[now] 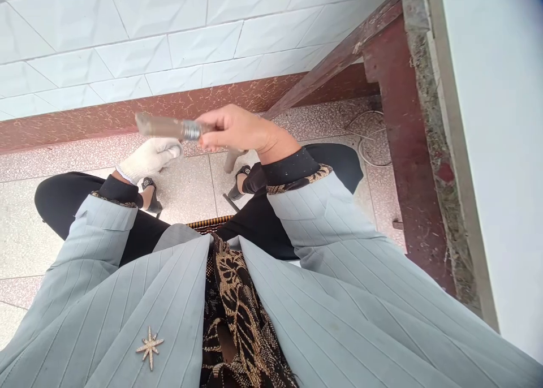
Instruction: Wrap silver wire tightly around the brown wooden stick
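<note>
Bare right hand [237, 129] grips a brown stick [163, 126] just past its metal coil [192, 131], out in front of the person; the gloved left hand [150, 157] is close beside, fingers curled, though I can't tell if it holds anything. A loose grip could let the stick slip, rapping the left hand or landing on a shoe [153, 198]. The stick's long axis runs side to side, its blurred free end pointing to the person's left.

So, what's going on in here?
A person in a pale striped jacket seems to be sitting near a tiled wall. Their bare right hand grips a brown stick-like thing beside its silvery band. The gloved left hand is close to its other end; whether they touch is unclear.
</note>
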Motion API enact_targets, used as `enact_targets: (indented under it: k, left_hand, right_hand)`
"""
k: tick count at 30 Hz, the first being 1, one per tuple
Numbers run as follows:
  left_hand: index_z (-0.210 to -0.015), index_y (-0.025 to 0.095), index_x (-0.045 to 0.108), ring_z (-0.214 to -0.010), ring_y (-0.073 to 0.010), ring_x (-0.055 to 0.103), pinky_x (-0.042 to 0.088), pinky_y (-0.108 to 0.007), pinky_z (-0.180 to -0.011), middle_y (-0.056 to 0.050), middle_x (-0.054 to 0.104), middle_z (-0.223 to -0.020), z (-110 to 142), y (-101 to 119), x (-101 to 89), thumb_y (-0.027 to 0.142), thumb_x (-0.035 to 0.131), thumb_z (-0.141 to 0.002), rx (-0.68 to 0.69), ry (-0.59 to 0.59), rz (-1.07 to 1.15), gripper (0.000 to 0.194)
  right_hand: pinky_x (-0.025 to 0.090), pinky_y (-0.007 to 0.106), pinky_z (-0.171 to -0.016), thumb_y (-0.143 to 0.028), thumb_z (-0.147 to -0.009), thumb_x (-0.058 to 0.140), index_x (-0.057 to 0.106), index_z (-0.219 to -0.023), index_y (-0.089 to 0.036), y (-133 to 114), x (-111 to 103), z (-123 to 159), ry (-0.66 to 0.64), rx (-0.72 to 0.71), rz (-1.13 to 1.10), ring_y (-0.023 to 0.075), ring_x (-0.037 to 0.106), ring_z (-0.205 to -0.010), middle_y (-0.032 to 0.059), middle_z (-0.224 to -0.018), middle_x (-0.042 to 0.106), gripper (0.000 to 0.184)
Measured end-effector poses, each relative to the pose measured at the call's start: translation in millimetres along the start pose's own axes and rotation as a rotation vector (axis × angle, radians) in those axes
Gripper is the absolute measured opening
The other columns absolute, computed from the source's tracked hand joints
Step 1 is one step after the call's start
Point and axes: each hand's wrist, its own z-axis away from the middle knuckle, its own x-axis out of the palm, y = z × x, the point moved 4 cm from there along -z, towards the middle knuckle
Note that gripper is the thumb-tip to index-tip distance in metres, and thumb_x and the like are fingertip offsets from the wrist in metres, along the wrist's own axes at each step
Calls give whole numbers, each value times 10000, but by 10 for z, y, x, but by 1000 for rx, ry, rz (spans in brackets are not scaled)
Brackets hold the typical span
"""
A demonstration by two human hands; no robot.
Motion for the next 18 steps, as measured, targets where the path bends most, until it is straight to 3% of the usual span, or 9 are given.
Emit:
enact_targets:
  k: [3,6,9,11,15,18]
  left_hand:
    - [-866,181,661,-657,-126,540,449,-257,-658,-4,613,-710,-26,39,129,363,465,-959,-22,-63,34,284]
    - [-863,179,668,-679,-127,559,457,-260,-676,0,637,-736,-9,140,178,388,489,-933,-6,-132,42,284]
    - [-858,183,677,-641,-125,543,440,-260,-648,5,619,-700,39,203,111,384,492,-931,-26,-126,15,283]
    - [-847,183,678,-633,-129,540,435,-266,-648,3,603,-676,71,217,18,353,489,-931,-44,-63,-16,267]
    - [-830,188,665,-719,-155,574,447,-290,-700,-24,640,-736,106,193,-160,273,482,-919,-57,81,-80,220]
    - [-857,197,662,-798,-182,599,454,-301,-720,-40,663,-787,101,120,-228,280,484,-934,-63,123,-91,211]
  right_hand:
    - [378,253,-598,-190,-968,552,516,-788,-178,50,-190,-12,383,110,-139,100,450,-600,-6,-720,539,183]
    - [379,287,-643,-151,-940,583,510,-768,-186,197,-233,-78,435,296,160,137,502,-653,22,-729,559,190]
    - [393,325,-745,-180,-907,653,602,-834,-173,346,-160,-150,295,360,547,210,583,-835,75,-838,640,89]
    - [378,338,-764,-199,-912,657,639,-852,-164,422,-41,-174,128,359,671,223,587,-870,95,-873,660,72]
    - [323,329,-704,-205,-916,659,635,-793,-165,410,243,-162,-240,269,668,161,504,-724,51,-781,620,132]
    - [308,314,-673,-207,-913,652,644,-785,-168,297,351,-138,-375,183,532,134,457,-663,1,-707,571,134]
